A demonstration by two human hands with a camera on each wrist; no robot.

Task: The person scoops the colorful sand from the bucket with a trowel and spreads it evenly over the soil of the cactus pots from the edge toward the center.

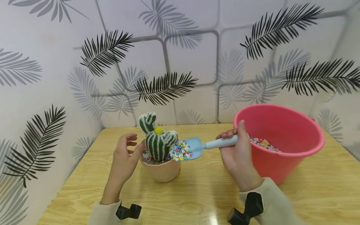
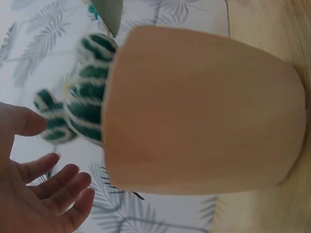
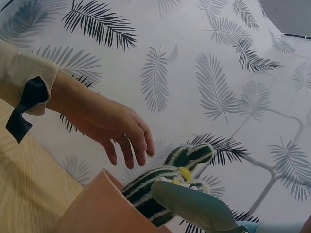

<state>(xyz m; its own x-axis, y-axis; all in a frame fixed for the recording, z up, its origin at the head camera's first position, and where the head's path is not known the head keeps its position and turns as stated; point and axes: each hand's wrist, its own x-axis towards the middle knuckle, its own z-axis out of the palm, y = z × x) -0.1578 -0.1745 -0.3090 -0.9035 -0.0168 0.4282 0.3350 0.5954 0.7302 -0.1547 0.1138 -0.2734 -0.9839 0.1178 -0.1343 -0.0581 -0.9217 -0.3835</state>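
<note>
A green-and-white striped toy cactus (image 1: 158, 146) with a yellow pompom stands in a pinkish-beige pot (image 1: 163, 172). My right hand (image 1: 236, 153) grips the pale blue handle of a small shovel (image 1: 194, 147), whose blade carries multicoloured pebbles (image 1: 180, 151) beside the cactus, over the pot's right rim. My left hand (image 1: 126, 156) is held at the pot's left side, fingers loosely bent and holding nothing. In the left wrist view the fingers (image 2: 73, 189) are apart from the pot. From the right wrist view, the shovel blade (image 3: 194, 204) overlaps the cactus.
A pink bucket (image 1: 287, 165) stands to the right, behind my right hand, with more coloured pebbles (image 1: 264, 143) inside. Pebbles also lie round the base of the cactus in the pot. The wooden table (image 1: 197, 200) meets a leaf-patterned wall (image 1: 191, 62) at the back.
</note>
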